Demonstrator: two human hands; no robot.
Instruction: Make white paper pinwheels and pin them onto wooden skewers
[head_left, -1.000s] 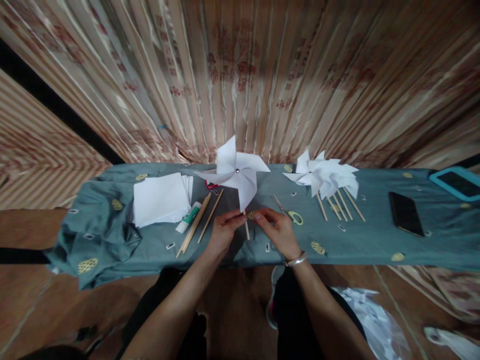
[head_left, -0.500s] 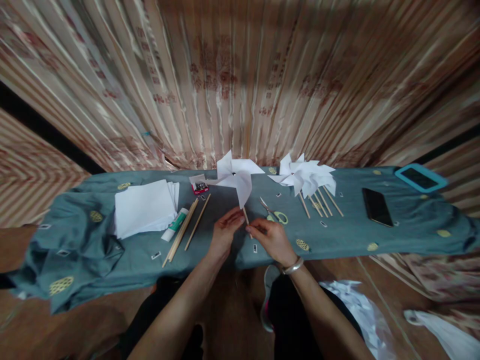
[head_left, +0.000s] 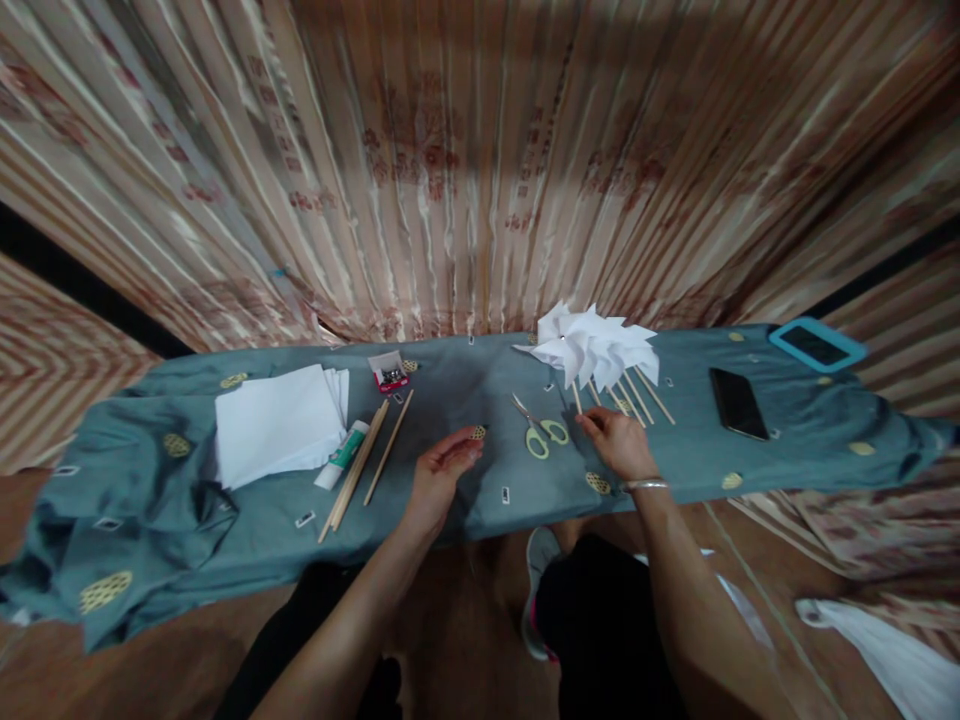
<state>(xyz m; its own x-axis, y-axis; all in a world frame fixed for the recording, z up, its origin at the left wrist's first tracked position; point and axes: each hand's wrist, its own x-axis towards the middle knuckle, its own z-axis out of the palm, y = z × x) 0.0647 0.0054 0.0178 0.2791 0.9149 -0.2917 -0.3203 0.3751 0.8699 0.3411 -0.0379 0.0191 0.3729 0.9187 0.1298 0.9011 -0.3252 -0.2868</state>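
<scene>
My right hand (head_left: 621, 443) pinches the lower end of a wooden stick that carries a white paper pinwheel (head_left: 564, 347). That pinwheel lies at the left end of a row of several overlapping pinwheels (head_left: 616, 345), their sticks pointing towards me. My left hand (head_left: 444, 472) is empty over the middle of the cloth, fingers loosely apart. Between my hands rest scissors (head_left: 538, 432) with pale green handles. Left of my left hand lie a single wooden stick (head_left: 388, 447), a bundle of sticks (head_left: 356, 470) and a green-and-white glue stick (head_left: 343, 455).
A stack of white paper (head_left: 277, 420) lies at the left, and a small red box of pins (head_left: 389, 373) stands open near the back edge. A black phone (head_left: 739, 403) and a blue-framed device (head_left: 817, 345) lie at the right on the green cloth (head_left: 480, 500). Behind hangs a curtain (head_left: 465, 200).
The pinwheel that was between both hands has moved right, onto the row, with my right hand on its stick. My left hand has let go of it and stays near the middle.
</scene>
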